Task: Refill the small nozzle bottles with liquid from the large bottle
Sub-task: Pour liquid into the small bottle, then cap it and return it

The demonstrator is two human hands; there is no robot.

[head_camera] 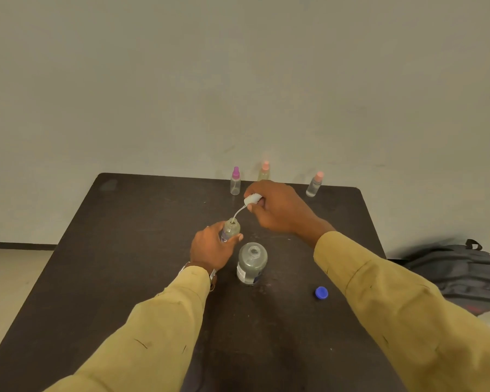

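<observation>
Yellow sleeves (167, 321) over dark table (125, 250); past open large bottle (251, 267), left hand (210, 250) gripping small bottle (231, 229) upright, right hand (280, 210) pinching white nozzle (252, 199) just above, tube (238, 213) tip at its mouth.

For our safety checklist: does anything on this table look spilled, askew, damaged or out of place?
No spill or damage shows. Only the blue cap lies on the table, apart from the uncapped large bottle. The left hand grips an open small bottle; the right hand holds its nozzle.

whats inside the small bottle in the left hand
A thin tube from the white nozzle cap dips into the small bottle. The left hand covers its lower part, hiding any liquid.
</observation>
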